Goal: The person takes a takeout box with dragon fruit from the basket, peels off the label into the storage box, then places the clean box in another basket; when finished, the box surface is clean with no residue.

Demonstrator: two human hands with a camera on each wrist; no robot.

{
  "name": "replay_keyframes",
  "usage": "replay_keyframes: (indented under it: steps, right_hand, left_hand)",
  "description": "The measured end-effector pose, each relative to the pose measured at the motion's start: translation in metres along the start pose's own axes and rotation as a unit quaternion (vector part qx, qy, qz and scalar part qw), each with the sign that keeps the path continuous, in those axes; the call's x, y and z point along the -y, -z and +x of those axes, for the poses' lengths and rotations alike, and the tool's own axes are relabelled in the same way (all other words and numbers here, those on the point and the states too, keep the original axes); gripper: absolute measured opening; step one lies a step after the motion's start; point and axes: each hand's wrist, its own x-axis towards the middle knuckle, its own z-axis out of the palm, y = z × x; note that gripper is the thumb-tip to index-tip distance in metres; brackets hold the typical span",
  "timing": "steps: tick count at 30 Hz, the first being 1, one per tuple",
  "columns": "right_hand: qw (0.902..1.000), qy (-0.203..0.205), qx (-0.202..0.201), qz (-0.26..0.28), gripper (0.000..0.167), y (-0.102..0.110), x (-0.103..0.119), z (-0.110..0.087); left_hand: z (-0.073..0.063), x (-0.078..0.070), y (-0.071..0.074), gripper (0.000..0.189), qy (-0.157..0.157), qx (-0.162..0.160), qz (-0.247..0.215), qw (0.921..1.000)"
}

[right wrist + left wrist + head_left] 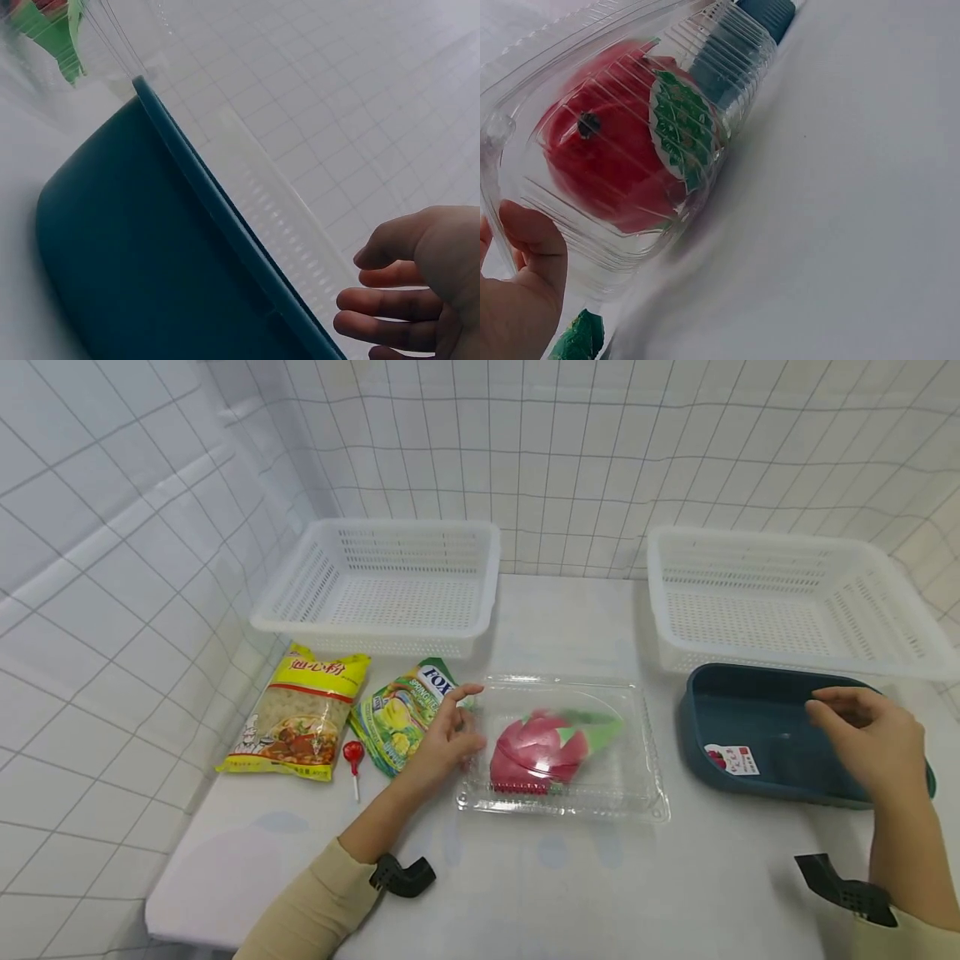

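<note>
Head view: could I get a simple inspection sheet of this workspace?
Surface: white table.
Job's things: clear container with a dragon fruit inside; teal basin to its right.
Clutter: yellow food bag, FOX'S packet and red lollipop left of the container; left white basket and right white basket behind.
Grippers: left hand at the container's left edge, grip unclear; right hand over the teal basin, holding nothing visible.
Cables: nothing seen.
Surroundings: white grid-patterned sheeting.
</note>
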Motion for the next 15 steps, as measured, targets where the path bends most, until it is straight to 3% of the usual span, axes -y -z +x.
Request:
replay_keyframes:
  steps: [5,10,15]
  right_hand:
    - [0.9994,-0.023,0.003,0.026,0.040,-0.001,-0.002,0.011]
    - [0.9983,-0.021,0.000,0.054,0.015,-0.003,-0.004,0.018]
    - [0.9967,-0.039,0.002,0.071,0.003,-0.004,0.000,0.023]
  left_hand:
    - [0.000,-0.003,-0.006,0.067,-0.004,-0.028,-0.029,0.9992]
    - [0.002,-0.010,-0.013,0.065,0.015,-0.062,-0.071,0.9954]
    - [0.008,-0.023,-0.016,0.059,0.019,-0.085,-0.093,0.9918]
